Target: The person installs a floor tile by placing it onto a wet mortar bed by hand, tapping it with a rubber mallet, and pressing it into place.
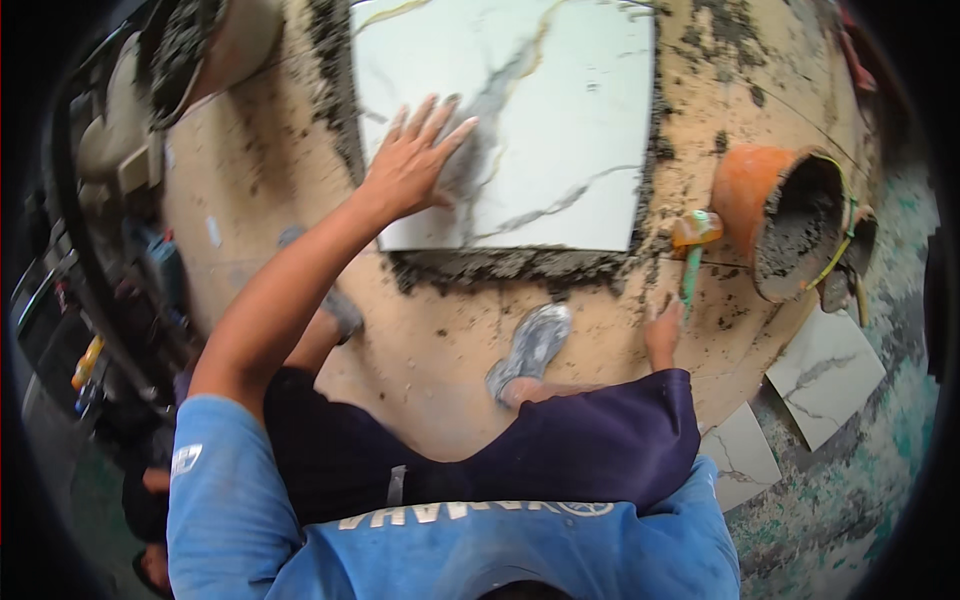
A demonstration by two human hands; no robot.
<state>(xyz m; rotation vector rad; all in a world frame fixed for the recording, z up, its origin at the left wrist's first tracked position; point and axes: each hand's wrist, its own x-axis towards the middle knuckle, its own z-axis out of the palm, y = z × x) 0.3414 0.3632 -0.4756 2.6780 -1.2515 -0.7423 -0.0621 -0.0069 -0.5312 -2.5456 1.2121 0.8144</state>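
Note:
My left hand [415, 160] rests with spread fingers on a large white marble-patterned tile [580, 120], over its left part. The tile lies on grey wet mortar [510, 268], which shows along its sides and near edge. My right hand [663, 325] is closed round the green handle of a mallet [697, 230], whose orange head is raised to the right of the tile's near corner. An orange bucket [750, 190] with grey mortar inside lies tilted just right of the mallet.
Another mortar bucket [235, 50] stands at upper left, near assorted tools [88, 360]. Loose marble-patterned tiles [825, 375] lie at lower right. Mortar spatters the tan tiled floor [260, 150]. My feet [535, 340] are below the tile. Part of another person [150, 500] shows at lower left.

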